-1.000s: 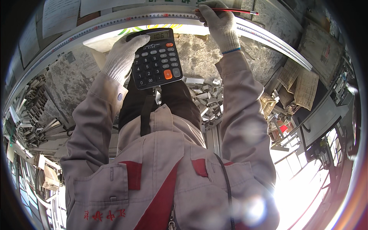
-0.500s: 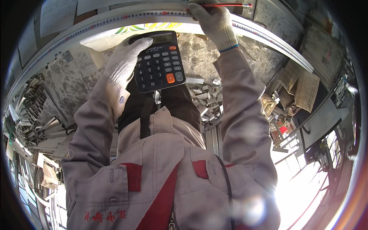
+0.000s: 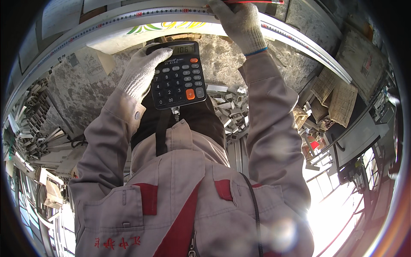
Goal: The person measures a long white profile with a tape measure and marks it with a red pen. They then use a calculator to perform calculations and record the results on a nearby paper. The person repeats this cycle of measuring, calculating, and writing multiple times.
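My left hand [image 3: 145, 68], in a white knit glove, grips a black calculator [image 3: 182, 83] by its upper left side. Its thumb lies across the calculator's top next to the lit display, and the other fingers are hidden behind it. At the top edge my right hand [image 3: 242, 28], gloved too, is closed round a red pencil [image 3: 267, 1] whose end sticks out to the right. That hand rests over a printed measuring tape [image 3: 158, 12], which runs along a long white bar. The pencil's tip cannot be made out.
Cut metal pieces [image 3: 231, 113] lie heaped beyond my lap, and more profile offcuts [image 3: 38, 111] are piled at the left. Woven baskets [image 3: 342, 103] stand at the right. A white board with coloured print [image 3: 124, 38] lies along the near side of the bar.
The calculator has tilted and shifted slightly with my left hand. My right hand and the pencil have moved a little toward the top edge.
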The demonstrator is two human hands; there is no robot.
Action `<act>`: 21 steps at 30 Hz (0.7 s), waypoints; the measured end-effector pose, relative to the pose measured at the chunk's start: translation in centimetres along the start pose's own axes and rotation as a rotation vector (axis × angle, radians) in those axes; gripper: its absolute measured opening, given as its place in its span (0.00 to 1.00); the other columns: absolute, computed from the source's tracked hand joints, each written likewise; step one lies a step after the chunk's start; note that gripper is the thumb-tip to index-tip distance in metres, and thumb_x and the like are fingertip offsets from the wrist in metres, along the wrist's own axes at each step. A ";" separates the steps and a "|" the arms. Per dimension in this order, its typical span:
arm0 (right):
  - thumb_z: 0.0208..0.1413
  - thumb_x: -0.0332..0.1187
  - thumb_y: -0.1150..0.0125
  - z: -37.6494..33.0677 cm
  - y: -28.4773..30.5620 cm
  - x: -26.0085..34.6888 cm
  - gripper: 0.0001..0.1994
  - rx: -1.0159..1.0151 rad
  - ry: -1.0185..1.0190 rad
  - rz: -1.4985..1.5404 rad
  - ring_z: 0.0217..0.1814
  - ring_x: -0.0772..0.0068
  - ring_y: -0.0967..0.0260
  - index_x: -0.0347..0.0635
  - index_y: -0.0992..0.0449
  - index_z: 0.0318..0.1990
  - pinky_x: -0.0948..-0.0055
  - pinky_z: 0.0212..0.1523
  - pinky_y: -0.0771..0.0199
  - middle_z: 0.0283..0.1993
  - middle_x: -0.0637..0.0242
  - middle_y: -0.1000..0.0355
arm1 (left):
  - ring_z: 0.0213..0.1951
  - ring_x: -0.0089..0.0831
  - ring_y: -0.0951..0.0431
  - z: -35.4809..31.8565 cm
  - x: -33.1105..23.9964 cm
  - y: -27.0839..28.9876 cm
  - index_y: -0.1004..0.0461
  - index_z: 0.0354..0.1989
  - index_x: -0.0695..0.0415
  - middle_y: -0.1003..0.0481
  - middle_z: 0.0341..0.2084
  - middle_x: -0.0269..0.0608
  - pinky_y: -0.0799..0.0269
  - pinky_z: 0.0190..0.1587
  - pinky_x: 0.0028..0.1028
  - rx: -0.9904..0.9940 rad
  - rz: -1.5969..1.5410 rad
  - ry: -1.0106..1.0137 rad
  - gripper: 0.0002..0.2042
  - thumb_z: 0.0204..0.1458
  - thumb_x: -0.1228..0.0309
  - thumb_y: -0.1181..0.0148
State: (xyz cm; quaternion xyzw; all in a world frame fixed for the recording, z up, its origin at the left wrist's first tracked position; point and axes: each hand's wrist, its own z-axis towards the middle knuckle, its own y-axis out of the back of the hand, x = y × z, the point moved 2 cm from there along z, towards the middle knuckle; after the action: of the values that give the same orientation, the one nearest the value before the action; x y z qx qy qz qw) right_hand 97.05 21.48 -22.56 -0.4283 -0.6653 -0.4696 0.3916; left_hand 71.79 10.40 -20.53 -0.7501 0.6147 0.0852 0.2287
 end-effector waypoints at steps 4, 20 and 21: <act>0.65 0.28 0.34 0.1 -0.1 0.1 0.03 0.004 0.026 0.015 0.37 0.76 0.25 0.38 0.20 0.41 0.71 0.41 0.23 0.33 0.67 0.22 | 0.30 0.19 0.17 -0.2 0.2 -0.3 0.18 0.52 0.64 0.16 0.36 0.36 0.19 0.32 0.19 0.023 -0.049 0.000 0.16 0.62 0.65 0.30; 0.66 0.29 0.34 0.2 0.1 0.6 0.04 0.023 0.029 -0.057 0.36 0.75 0.24 0.38 0.20 0.42 0.69 0.40 0.22 0.33 0.66 0.21 | 0.35 0.26 0.13 -0.1 0.3 0.1 0.21 0.57 0.62 0.15 0.41 0.41 0.13 0.37 0.26 0.036 -0.010 0.076 0.16 0.63 0.70 0.31; 0.66 0.29 0.34 0.1 0.1 0.6 0.04 0.022 0.024 -0.069 0.36 0.75 0.24 0.38 0.20 0.42 0.69 0.40 0.22 0.33 0.66 0.21 | 0.35 0.26 0.13 -0.2 0.2 0.0 0.21 0.57 0.62 0.15 0.41 0.42 0.13 0.37 0.26 0.038 -0.014 0.073 0.16 0.63 0.70 0.31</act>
State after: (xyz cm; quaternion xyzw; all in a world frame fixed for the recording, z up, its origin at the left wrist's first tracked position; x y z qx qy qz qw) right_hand 96.91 21.77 -21.99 -0.3950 -0.6802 -0.4806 0.3877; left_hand 71.78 10.11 -20.50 -0.7525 0.6189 0.0446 0.2207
